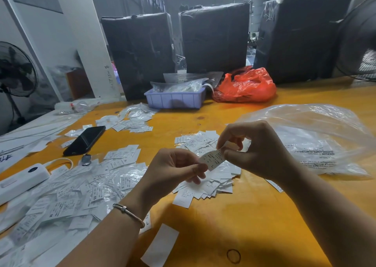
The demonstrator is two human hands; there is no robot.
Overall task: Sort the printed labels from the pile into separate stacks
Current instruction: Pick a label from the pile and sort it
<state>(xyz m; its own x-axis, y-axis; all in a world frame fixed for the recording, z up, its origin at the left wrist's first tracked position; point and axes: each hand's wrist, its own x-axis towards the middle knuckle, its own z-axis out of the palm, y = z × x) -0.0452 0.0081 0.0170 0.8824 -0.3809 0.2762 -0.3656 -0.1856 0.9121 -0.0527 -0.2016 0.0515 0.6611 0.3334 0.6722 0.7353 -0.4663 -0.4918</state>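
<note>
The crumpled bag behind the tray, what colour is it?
The bag is bright orange-red, clearest in the head view, beside the lavender tray.

We are looking through a single wide-angle camera worn on the head, facing forward and down over the table (254, 216). It is sitting close above the left hand (173, 170) and right hand (254, 148), which are filling the lower middle, with both forearms running in from the bottom edge. Farther off, the view is reaching the wrapped bales (215, 36) along the table's far edge. Straight lines are bowing toward the edges. No second view is sharing the scene.
</note>
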